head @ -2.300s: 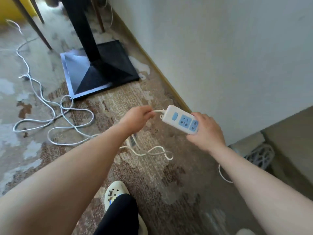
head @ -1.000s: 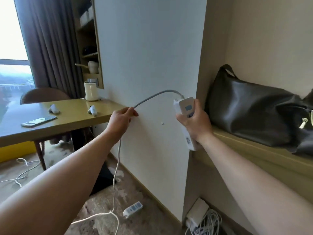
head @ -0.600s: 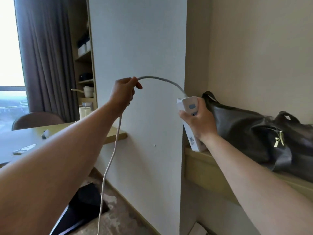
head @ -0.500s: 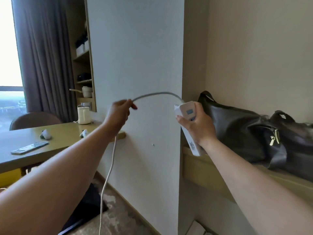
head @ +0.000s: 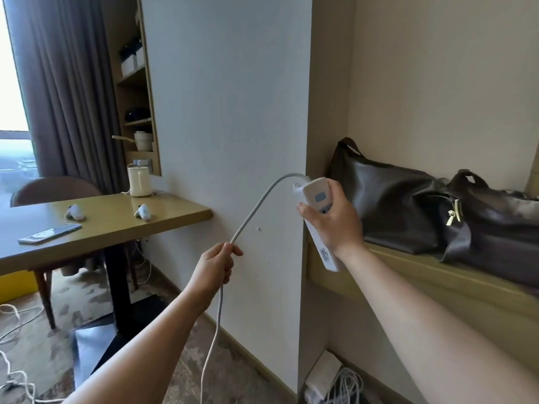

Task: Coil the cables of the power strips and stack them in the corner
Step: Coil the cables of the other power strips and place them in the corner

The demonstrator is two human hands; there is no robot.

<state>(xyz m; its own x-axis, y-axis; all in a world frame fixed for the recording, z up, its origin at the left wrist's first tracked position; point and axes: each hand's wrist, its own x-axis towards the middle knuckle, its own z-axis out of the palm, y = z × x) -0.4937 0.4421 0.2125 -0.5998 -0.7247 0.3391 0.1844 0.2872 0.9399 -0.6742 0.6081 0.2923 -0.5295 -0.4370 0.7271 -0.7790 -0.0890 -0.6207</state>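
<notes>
My right hand (head: 332,223) grips a white power strip (head: 316,199) held upright at chest height, its blue switch facing me. Its white cable (head: 253,211) arcs from the strip's top down and left into my left hand (head: 214,265), which holds it in a fist. Below that hand the cable hangs toward the floor. Down in the corner under the shelf lies another white power strip (head: 322,373) with its coiled cable (head: 345,386).
A dark leather bag (head: 408,208) sits on the wooden shelf (head: 437,282) to the right. At left a wooden table (head: 96,231) carries a phone (head: 49,233) and a kettle (head: 140,180). More loose white cable (head: 14,374) lies on the floor at far left.
My left hand has slid down the cable, from level with the strip to well below it. The cable arc now runs diagonally. My right hand and the strip sit slightly lower in view.
</notes>
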